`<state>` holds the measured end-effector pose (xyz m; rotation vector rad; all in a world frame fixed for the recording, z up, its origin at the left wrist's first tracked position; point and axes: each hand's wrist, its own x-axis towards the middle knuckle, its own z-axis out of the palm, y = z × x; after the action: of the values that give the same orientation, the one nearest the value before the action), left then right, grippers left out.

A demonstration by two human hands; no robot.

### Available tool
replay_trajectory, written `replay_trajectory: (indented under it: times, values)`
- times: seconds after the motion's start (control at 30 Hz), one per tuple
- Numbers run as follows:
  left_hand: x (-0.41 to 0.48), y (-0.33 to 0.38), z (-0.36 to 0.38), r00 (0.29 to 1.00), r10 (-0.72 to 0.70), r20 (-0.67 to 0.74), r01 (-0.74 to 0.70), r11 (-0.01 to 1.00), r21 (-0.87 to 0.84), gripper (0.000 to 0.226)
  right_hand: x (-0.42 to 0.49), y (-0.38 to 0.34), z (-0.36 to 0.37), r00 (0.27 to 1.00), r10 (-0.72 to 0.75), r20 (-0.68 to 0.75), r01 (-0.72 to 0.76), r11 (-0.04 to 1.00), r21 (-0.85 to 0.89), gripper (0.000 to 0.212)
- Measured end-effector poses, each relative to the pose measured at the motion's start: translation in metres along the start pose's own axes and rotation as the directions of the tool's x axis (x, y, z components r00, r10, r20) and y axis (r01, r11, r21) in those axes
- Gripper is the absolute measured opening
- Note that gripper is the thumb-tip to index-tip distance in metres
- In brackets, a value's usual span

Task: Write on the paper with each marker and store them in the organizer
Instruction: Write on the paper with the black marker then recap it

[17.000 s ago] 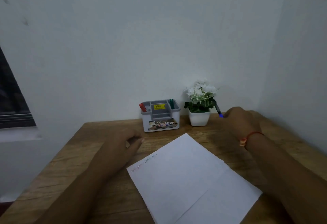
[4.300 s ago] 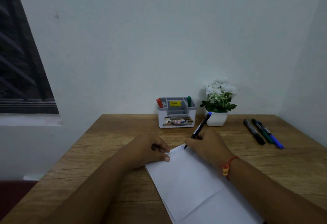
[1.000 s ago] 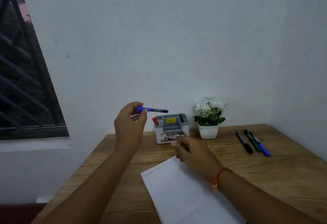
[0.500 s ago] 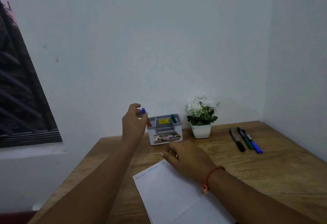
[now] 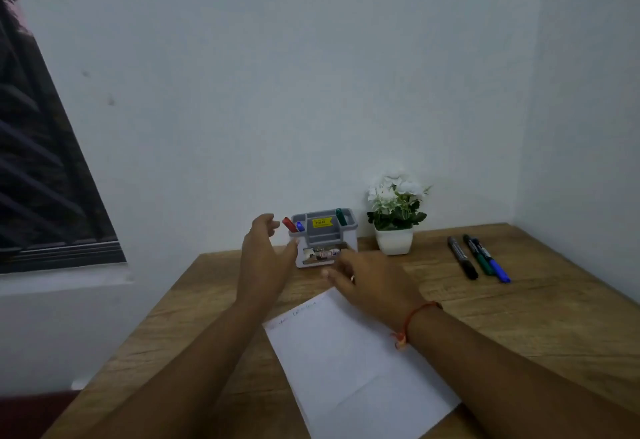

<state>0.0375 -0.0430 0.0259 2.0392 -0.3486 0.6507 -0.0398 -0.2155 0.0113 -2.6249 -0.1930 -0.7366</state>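
Empty hands (image 5: 266, 258) beside organizer (image 5: 323, 243)

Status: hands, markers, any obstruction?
Left hand open beside organizer; right hand open over paper far edge. Red marker, blue marker, green marker in organizer. Three loose markers lie right; nothing in the way.

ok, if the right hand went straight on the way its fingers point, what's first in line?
Probably the organizer, its front wall: the right hand points its fingers at it from close by. Depth is unclear from one view.
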Motion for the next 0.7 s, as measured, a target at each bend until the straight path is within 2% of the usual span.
replay_trajectory:
  times: [0.1, 0.17, 0.2, 0.33, 0.5, 0.7]
  values:
    - [-0.024, 0.001, -0.011, 0.995, -0.044, 0.087, 0.041, 0.999, 0.028, 0.033, 0.005, 0.016, -0.012, 0.981, 0.166, -0.097, -0.168, 0.986, -0.015, 0.034]
    - [-0.035, -0.005, -0.016, 0.987, -0.008, 0.162, -0.007, 0.996, 0.086, 0.012, 0.009, 0.036, -0.018, 0.957, 0.258, -0.134, -0.271, 0.958, -0.089, 0.032]
    - [-0.038, -0.010, -0.019, 0.981, 0.020, 0.195, -0.046, 0.991, 0.127, 0.009, 0.011, 0.047, -0.021, 0.943, 0.301, -0.144, -0.319, 0.939, -0.127, 0.032]
    - [-0.038, -0.025, -0.025, 0.943, 0.066, 0.325, -0.161, 0.948, 0.275, 0.016, 0.008, 0.089, -0.033, 0.883, 0.427, -0.198, -0.469, 0.833, -0.294, 0.034]
    - [-0.037, -0.021, -0.024, 0.919, 0.078, 0.387, -0.207, 0.930, 0.305, 0.022, -0.002, 0.111, -0.042, 0.795, 0.578, -0.182, -0.597, 0.693, -0.404, 0.028]
    - [-0.036, -0.022, -0.022, 0.900, 0.077, 0.429, -0.227, 0.923, 0.311, 0.025, -0.003, 0.114, -0.042, 0.772, 0.628, -0.099, -0.604, 0.674, -0.426, 0.028]
